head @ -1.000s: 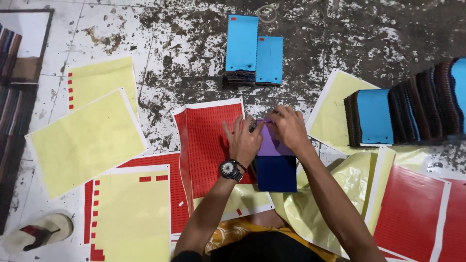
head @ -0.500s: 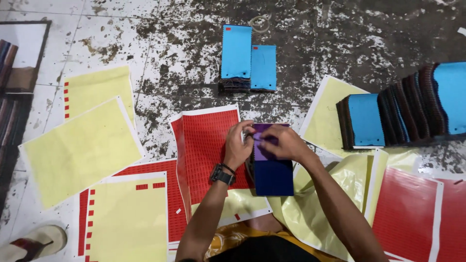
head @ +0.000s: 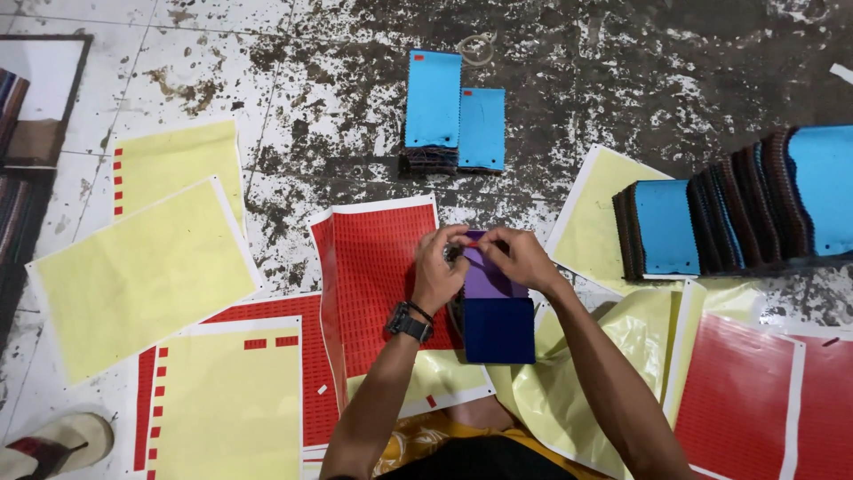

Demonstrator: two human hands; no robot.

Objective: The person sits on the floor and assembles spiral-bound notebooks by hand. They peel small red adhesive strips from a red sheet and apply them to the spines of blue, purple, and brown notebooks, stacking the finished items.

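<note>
Fabric swatches being handled over label sheets on a stained floor.

Around, large to small: yellow backing sheets [head: 133, 267], red sticker sheet [head: 378, 276], fanned row of blue-topped swatch books [head: 737, 204], two small blue stacks [head: 453, 120]. At centre, purple swatch [head: 484, 276] atop navy swatch [head: 499, 329], beside the red sheet. Left hand [head: 437, 271] and right hand [head: 515, 258] both pinched narrow on the purple swatch's top edge (thin cloth: light, limp, likely best held by that edge).

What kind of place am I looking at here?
Probably a small workshop floor where fabric sample books are put together: stacks of fabric swatches lie on a stained tiled floor, among red sticker sheets.
</note>
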